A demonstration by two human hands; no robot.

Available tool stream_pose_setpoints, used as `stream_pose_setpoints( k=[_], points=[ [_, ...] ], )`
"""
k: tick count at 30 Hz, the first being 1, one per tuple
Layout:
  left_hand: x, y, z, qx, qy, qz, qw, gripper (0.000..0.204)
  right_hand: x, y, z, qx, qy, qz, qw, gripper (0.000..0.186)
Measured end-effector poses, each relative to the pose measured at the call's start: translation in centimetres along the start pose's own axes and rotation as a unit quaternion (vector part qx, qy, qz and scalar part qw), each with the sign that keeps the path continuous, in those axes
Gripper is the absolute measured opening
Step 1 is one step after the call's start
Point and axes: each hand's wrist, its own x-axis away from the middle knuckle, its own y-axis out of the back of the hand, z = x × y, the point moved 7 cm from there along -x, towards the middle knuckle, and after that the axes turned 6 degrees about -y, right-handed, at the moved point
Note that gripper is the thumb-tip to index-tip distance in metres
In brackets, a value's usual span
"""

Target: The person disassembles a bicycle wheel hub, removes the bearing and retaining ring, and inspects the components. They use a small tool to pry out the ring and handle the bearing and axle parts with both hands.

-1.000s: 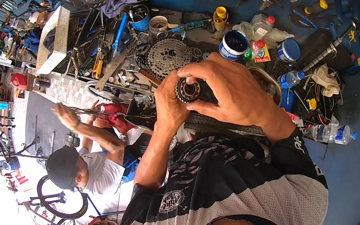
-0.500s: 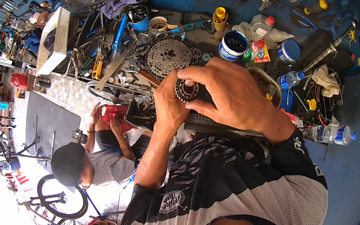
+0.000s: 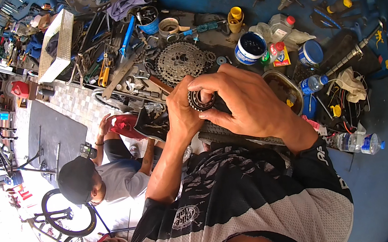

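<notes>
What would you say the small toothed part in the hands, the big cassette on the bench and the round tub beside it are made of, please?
The small sprocket, gripped by both the left hand and the right hand, looks like dark, dull steel with worn teeth. The large cassette looks like greyish metal, matte and grimy. The round tub seems to be plastic, white-walled with a blue rim, though it might be painted tin.

At one o'clock on the cluttered blue bench stands a round open tub (image 3: 249, 48) with a blue-and-white label, and just right of it a small red-and-yellow packet (image 3: 281, 54) beside a blue round lid (image 3: 310, 53). At three o'clock lies a clear plastic bottle (image 3: 313, 84) with a blue label. At four o'clock a second clear bottle (image 3: 356, 142) with a blue cap and pale label lies on its side.
</notes>
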Motion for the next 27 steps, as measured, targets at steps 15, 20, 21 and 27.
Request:
stream_pose_setpoints(
  k=[15,20,21,27],
  points=[
    [0.0,-0.1,0.8,-0.018,-0.001,0.014,1.0,0.028,-0.4,-0.7,-0.9,-0.014,-0.036,0.042,0.998,0.058],
    [-0.1,-0.3,1.0,-0.005,0.05,0.003,0.999,0.029,-0.7,0.6,-1.0,-0.025,-0.022,0.012,0.999,0.055],
    [-0.2,-0.2,0.6,-0.011,0.027,0.001,1.0,0.029,-0.7,0.4,-1.0,-0.023,-0.018,0.02,0.999,0.056],
    [-0.1,-0.2,1.4,-0.025,-0.016,0.03,0.999,0.028,-0.7,0.1,-0.8,0.005,-0.029,0.057,0.998,0.057]
  ],
)
